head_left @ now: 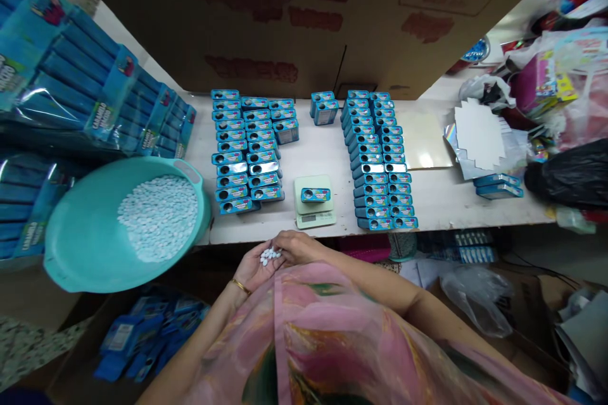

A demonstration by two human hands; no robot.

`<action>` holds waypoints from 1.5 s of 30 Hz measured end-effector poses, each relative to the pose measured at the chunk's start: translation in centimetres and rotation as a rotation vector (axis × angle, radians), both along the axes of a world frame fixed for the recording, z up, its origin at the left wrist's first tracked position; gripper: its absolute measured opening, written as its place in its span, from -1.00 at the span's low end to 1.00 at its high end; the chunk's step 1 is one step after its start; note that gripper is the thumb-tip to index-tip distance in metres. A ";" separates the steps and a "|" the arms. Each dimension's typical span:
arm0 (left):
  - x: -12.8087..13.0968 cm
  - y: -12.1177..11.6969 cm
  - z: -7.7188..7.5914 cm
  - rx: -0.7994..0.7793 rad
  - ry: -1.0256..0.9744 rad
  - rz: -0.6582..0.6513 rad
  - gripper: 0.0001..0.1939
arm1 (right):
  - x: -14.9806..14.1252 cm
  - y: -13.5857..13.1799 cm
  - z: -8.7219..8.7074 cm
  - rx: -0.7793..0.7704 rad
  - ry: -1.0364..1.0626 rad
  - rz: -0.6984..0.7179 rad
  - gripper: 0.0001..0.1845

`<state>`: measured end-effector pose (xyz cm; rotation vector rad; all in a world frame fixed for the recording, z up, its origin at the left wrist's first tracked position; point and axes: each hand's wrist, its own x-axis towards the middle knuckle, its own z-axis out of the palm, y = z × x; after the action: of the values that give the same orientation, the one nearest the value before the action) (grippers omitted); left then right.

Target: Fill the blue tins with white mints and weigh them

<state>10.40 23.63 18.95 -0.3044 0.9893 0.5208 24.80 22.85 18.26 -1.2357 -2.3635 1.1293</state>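
Note:
My left hand (251, 267) is cupped palm up in front of the table edge, with a small pile of pale candies (270, 256) in it. Bent over that pile, my right hand (300, 245) has its fingers curled in at the candies; what lies between its fingertips is hidden. Just beyond my hands stands a pale green kitchen scale (315, 219), bearing one blue candy tin (315, 195). To the left, a turquoise basin (80, 234) holds a heap of the same pale candies (159, 218).
Blue tins stand in rows at left (231, 193) and right (375, 194) on the white table (313, 158). A large cardboard box (304, 25) walls the back. Wrapped packs (76, 69) are stacked at far left. White card (479, 136) and a black bag (574, 171) lie right.

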 end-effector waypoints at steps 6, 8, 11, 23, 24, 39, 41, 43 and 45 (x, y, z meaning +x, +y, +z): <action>0.6 0.6 -0.1 0.088 -0.085 0.018 -0.75 | 2.2 0.4 2.2 0.127 0.240 -0.270 -0.79; 0.7 0.8 -0.2 0.126 -0.085 0.002 -0.74 | 3.8 1.3 3.3 0.201 0.289 -0.404 -0.81; 0.7 0.9 -0.3 0.146 -0.078 -0.009 -0.75 | 6.0 2.9 3.7 0.277 0.289 -0.559 -0.82; 0.2 0.7 -0.3 0.128 -0.033 0.026 -0.75 | 8.0 3.1 2.6 0.169 0.422 -0.898 -0.85; 0.2 0.7 -0.3 0.126 -0.029 0.028 -0.76 | 8.2 2.8 2.9 0.169 0.440 -0.941 -0.85; 1.1 1.5 -0.1 0.115 -0.088 -0.006 -0.73 | 6.7 2.2 6.0 0.240 0.254 -0.572 -0.66; 1.0 1.6 -0.2 0.096 -0.083 -0.010 -0.77 | 8.1 2.7 4.5 0.270 0.047 -0.635 -0.57; 0.7 1.7 -0.3 0.073 -0.083 0.001 -0.78 | 9.3 3.2 2.7 0.221 -0.166 -0.596 -0.46; 0.1 1.7 -0.5 0.056 -0.082 0.012 -0.78 | 10.2 3.9 1.3 0.154 -0.289 -0.517 -0.46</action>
<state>10.54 25.31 18.44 -0.2800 0.8928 0.5421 35.00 26.77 19.57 -1.9030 -2.0635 0.6279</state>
